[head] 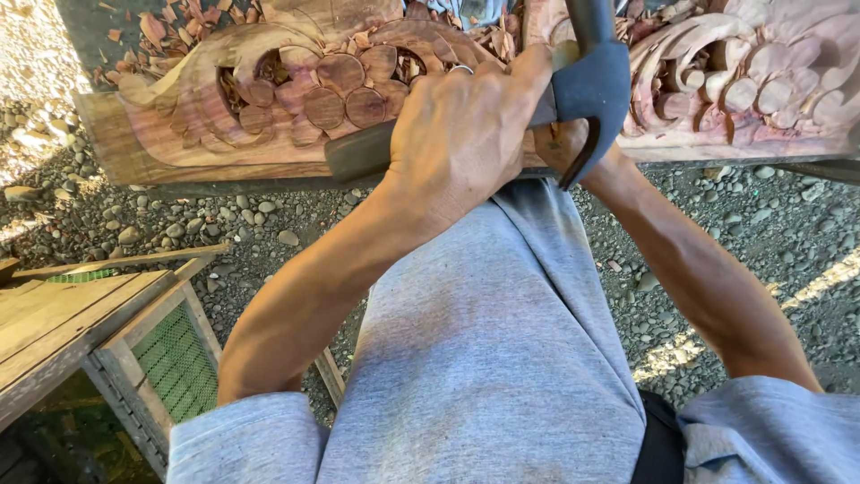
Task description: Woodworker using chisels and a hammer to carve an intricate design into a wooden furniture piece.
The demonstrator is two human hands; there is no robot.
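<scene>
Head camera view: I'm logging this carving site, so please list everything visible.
Carved wooden relief panel: one, reddish-brown, top, across the view.
Dark-handled chisel: one, brown-black, against the panel's lower edge.
Dark metal hammer: one, blue-grey, top centre-right.
Wood chips: many, reddish, on the panel.
Gravel ground: grey, below the panel.
Wooden frame with green mesh: one, lower left.
Grey trousers: centre.
Left hand: ringed, gripping the chisel.
Right hand: mostly hidden behind the hammer.

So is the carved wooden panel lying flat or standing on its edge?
Standing on edge: the carved wooden panel faces the person, its lower edge above the gravel, while the left hand holds a chisel against it.
</scene>
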